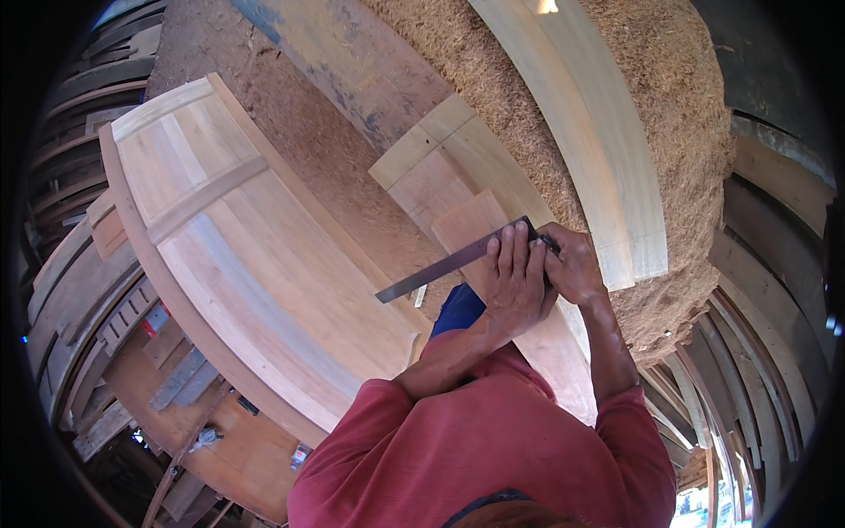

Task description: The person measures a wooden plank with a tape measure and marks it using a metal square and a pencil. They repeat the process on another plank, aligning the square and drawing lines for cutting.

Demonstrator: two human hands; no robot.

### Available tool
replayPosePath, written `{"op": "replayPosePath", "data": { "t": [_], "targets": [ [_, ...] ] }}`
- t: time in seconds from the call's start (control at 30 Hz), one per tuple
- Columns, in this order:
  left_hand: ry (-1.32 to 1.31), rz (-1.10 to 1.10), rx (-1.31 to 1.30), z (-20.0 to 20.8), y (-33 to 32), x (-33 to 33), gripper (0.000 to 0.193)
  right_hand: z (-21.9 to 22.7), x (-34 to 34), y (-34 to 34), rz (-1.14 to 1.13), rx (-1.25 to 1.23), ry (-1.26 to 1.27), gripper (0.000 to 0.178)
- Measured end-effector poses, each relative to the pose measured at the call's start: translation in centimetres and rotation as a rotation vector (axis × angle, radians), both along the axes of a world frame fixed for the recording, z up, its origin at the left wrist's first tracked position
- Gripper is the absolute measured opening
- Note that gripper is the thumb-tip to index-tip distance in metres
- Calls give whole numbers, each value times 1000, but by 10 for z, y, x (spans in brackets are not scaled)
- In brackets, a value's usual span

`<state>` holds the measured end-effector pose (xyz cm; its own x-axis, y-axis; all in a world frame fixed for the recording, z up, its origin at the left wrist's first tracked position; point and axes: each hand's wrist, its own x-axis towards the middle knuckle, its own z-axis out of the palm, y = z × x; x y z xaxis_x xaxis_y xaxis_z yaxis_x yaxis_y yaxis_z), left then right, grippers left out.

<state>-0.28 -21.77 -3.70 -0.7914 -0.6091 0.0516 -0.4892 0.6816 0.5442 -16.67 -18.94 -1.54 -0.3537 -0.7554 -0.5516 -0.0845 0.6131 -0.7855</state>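
Both my hands are close together over a long pale board (506,158) with pencil-like lines across it. Under my left hand (518,286) is a dark metal try square (431,275); its blade slants down toward the left. The left fingers lie over the blade near its corner, pressing and holding it, with the thumb out of sight. At the square's corner, my right hand (576,268) is closed in a pinch around something small and dark that I cannot make out. Flat reddish wood pieces (466,216) lie on the board just beyond the square.
To the left lies a large framed wooden panel (264,273). Another long pale board (607,150) rests on wood shavings (678,114) at right. Stacked planks (766,290) line both sides. A brown sheet (242,458) with small items sits at lower left.
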Motion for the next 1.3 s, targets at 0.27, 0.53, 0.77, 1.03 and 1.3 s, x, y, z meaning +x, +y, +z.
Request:
{"op": "replayPosePath", "data": {
  "t": [0.27, 0.53, 0.77, 1.03, 1.3],
  "targets": [
    [-3, 11, -23, 3, -1, -2, 80, -3, 2, 0, -27, -11, -36, 17],
    [-19, -1, -6, -4, 4, 1, 82, -7, -1, 6, 26, 64, -72, 22],
    [-69, -66, 26, 5, -2, 3, 79, 20, -38, 1, -70, -39, 368, 23],
    [97, -50, -99, 1, -4, 4, 59, 62, -28, -26, -252, -286, 13, 19],
    [-146, -135, 237, -22, 9, 12, 58, 44, 35, -58, 41, -263, -243, 18]
  ]
}}
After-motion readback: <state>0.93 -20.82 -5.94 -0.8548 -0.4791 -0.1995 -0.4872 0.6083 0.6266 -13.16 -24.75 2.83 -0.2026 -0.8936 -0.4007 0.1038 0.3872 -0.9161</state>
